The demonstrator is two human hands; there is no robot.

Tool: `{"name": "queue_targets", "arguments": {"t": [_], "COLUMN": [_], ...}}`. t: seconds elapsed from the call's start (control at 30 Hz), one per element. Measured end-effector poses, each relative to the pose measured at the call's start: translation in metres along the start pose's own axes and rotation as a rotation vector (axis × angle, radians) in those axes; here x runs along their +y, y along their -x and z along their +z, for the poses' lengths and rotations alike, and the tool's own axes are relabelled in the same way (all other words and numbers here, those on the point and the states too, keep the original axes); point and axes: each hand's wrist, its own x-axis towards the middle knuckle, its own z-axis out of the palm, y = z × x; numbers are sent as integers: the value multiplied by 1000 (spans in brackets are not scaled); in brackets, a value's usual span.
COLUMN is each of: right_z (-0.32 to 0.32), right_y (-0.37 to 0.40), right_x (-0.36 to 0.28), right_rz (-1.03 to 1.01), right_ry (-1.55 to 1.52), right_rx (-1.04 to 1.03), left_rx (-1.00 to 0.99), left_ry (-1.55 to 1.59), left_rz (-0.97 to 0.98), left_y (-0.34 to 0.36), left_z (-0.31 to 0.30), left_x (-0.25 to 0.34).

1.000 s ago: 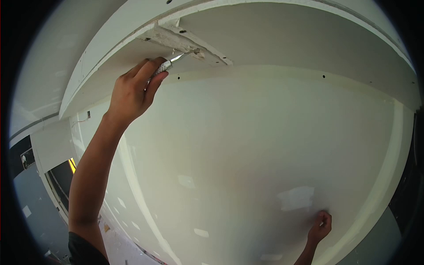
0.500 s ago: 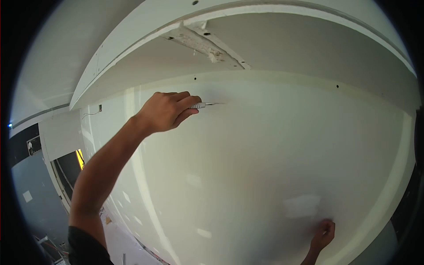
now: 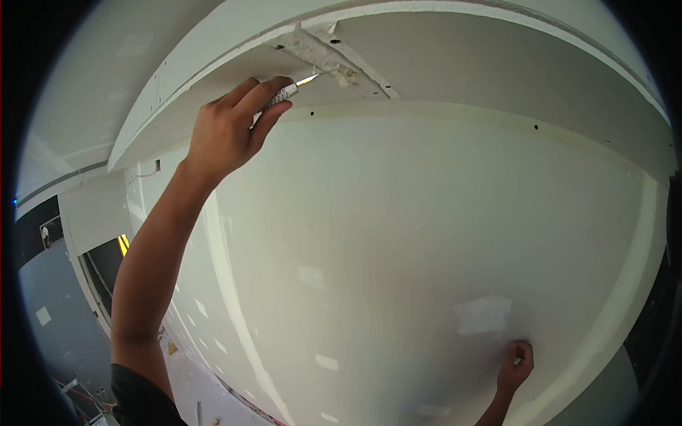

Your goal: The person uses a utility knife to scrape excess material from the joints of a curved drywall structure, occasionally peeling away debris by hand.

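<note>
Presumably because the rough groove (image 3: 314,53) is running overhead, the left hand (image 3: 231,126) is holding the knife (image 3: 288,92) high, the blade (image 3: 307,79) slanting up towards that groove, fingers (image 3: 264,93) pinched round it, while the right hand (image 3: 516,366) is resting by the wall (image 3: 426,213), curled, whether gripping anything being unclear.

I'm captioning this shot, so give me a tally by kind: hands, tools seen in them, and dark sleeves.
Hands: 2, the left hand and the right hand
Tools seen in hand: 1, the bladed tool in the left hand
Dark sleeves: 1, the dark sleeve on the left arm
Total: 4
</note>
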Motion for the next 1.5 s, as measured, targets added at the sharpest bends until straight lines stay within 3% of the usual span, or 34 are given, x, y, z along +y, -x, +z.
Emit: {"name": "queue_targets", "arguments": {"t": [0.27,0.43,0.5,0.57,0.63,0.8,0.97,1.07,1.5], "right_z": [-9,-8,-8,-12,-6,-6,-5,-6,2], "right_y": [4,2,2,3,2,3,7,6,9], "right_x": [3,4,1,2,6,7,6,6,-1], "right_rz": [23,-1,14,24,39,42,13,-7,-3], "right_ry": [28,81,82,86,74,59,72,86,100], "right_rx": [-42,-30,-36,-32,8,-30,-38,-51,-1], "left_rx": [-46,100,21,-254,-232,21,-24,77,137], "left_ry": [-21,282,328,195,290,237,153,147,91], "left_rz": [11,-80,-143,68,-93,-22,-10,-4,-35], "left_y": [2,14,28,52,62,43,23,18,19], "left_z": [2,46,60,79,69,42,27,30,55], "left_x": [-8,-19,-30,-49,-36,-20,-18,-23,-21]}}
